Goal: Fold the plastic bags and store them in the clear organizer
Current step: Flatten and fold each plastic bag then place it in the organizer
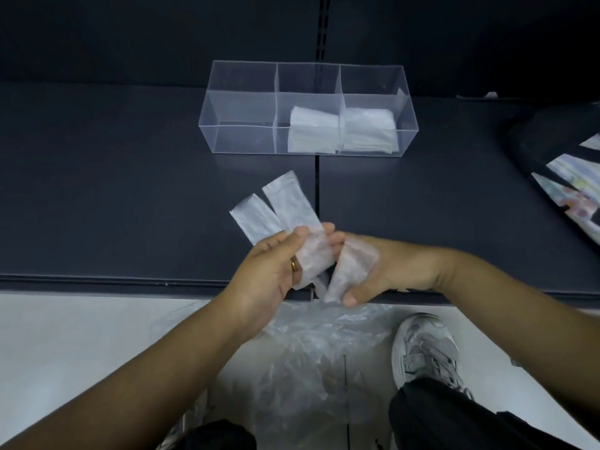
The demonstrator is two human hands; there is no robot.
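One head-worn wide-angle camera looks forward and down from close above onto the dark shelf (130,190) and floor (65,336).

Readable text: none | dark bag (548,138) at right: pale multicoloured printed panel, marks too blurred to read as letters or numbers

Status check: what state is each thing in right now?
plastic bag: folded into a strip, held in both hands.
left hand: fingers gripping the strip.
right hand: fingers pinching the strip's folded end.
clear organizer: left compartment empty; middle and right hold folded bags.
loose plastic: crumpled on the floor.
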